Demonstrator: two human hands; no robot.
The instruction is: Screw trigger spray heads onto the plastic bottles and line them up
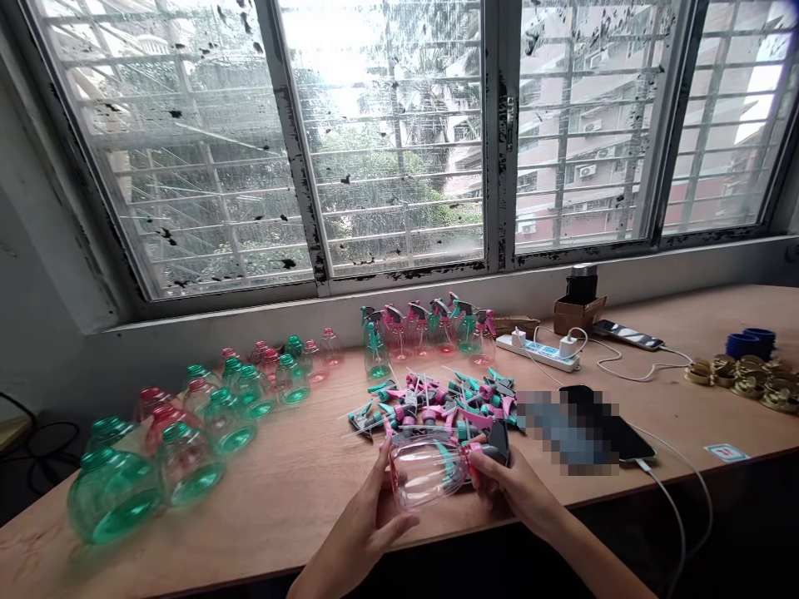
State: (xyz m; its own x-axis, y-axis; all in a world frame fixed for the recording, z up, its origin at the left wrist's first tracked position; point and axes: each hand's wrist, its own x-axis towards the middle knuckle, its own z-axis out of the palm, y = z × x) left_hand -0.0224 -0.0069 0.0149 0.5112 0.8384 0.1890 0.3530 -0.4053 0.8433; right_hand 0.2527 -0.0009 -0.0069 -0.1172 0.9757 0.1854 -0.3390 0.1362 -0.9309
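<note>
Spray tops heaped btwn held btl & capped btls

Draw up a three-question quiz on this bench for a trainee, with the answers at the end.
1. True or false: the bottles grouped on the left stand with open necks.
2. How is the held bottle turned?
A. Upright
B. On its side
C. Upside down
3. Which hand is at the held bottle's neck?

Key:
1. True.
2. B.
3. The right hand.
</note>
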